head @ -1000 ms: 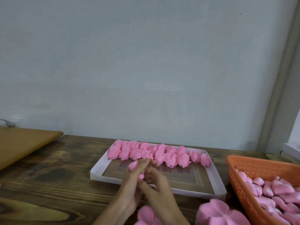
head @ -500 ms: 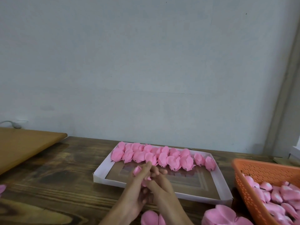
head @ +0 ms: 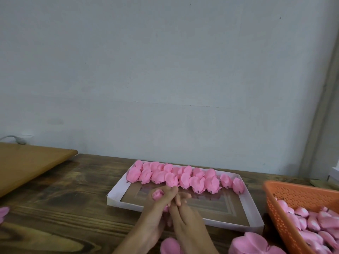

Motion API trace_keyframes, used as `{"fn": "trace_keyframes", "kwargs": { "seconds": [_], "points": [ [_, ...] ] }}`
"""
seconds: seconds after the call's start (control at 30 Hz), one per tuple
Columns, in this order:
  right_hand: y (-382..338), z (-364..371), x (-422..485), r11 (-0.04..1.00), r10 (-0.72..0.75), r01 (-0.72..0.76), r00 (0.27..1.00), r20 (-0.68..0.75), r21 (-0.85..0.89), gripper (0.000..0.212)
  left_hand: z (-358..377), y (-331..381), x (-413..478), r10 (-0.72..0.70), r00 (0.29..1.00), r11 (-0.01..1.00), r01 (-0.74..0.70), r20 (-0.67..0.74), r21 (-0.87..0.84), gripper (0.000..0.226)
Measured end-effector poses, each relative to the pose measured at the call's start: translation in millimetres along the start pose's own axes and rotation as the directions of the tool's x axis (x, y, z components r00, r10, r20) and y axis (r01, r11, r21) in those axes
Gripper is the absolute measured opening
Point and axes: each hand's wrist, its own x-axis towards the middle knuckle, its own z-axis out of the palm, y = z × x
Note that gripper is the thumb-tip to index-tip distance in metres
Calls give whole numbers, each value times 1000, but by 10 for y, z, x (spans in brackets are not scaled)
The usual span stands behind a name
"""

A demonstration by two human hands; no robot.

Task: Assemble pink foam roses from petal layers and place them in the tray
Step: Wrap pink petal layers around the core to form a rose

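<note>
A shallow white tray (head: 117, 191) with a brown floor lies on the wooden table; several pink foam roses (head: 183, 177) line its far side. Over the tray's near-left rim, both hands meet around a small pink rose bud (head: 157, 194). My left hand (head: 156, 213) curls its fingers round the bud, whose tip shows above them. My right hand (head: 185, 215) presses against it from the right, fingers wrapped over the same bud. Most of the bud is hidden between the hands.
An orange perforated basket (head: 297, 194) at the right holds several pink buds. Flat pink petal layers (head: 251, 243) lie at the near edge, another petal piece (head: 169, 245) beside my right wrist. A light wooden board (head: 27, 162) sits far left. A pink scrap (head: 2, 212) shows at the left edge.
Both hands have stayed joined on the bud and shifted slightly forward over the tray's rim. The bud sits deeper between the fingers than before.
</note>
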Motion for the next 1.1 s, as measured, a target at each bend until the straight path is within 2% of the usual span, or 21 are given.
{"fn": "trace_keyframes", "kwargs": {
  "seconds": [0.03,0.07,0.13,0.2,0.3,0.37,0.43,0.5,0.6,0.73,0.87,0.9,0.97,1.03,1.1],
  "points": [
    [44,-19,-2,968,-115,102,992,-43,-227,43,1,-13,14,22,999,1000,-23,-46,-18,46],
    [52,-58,-7,946,-197,154,972,-129,-286,33,-1,-20,29,44,993,998,-48,-112,-32,44],
    [25,-121,-2,955,-257,194,919,-298,-224,5,-47,-33,67,117,955,993,-112,-271,33,42],
    [37,-193,30,956,-282,222,876,-391,-191,10,-108,-48,98,224,915,965,-160,-337,207,45],
    [-20,-256,13,898,-435,392,854,-284,-199,22,-146,-101,148,361,894,892,-247,-266,379,43],
    [-49,-247,-9,841,-529,471,821,-216,-267,23,-144,-131,176,373,898,877,-259,-234,405,41],
    [-43,-233,-13,813,-564,489,797,-217,-315,23,-147,-158,194,361,908,881,-258,-212,396,34],
    [-33,-229,-15,805,-569,485,795,-212,-340,24,-166,-197,207,350,922,886,-268,-167,378,21],
    [-31,-242,-21,809,-558,478,806,-196,-341,26,-163,-210,219,322,925,902,-235,-200,362,29],
    [-39,-256,-30,803,-568,490,802,-186,-340,30,-105,-160,193,299,929,908,-207,-217,363,19],
    [-59,-277,-39,796,-568,487,806,-167,-361,32,-50,-38,131,306,926,881,-188,-221,434,49],
    [-59,-276,-41,794,-566,484,809,-158,-368,31,-47,-33,119,298,932,877,-183,-205,444,44],
    [-61,-269,-46,798,-556,475,817,-150,-372,30,-48,-42,105,277,946,856,-163,-169,491,17],
    [-65,-264,-48,805,-547,467,823,-153,-367,29,-63,-82,136,202,944,934,-106,-261,342,25],
    [-63,-260,-45,810,-541,462,827,-155,-362,30,4,-12,107,235,937,932,-141,-259,334,37]
  ]
}}
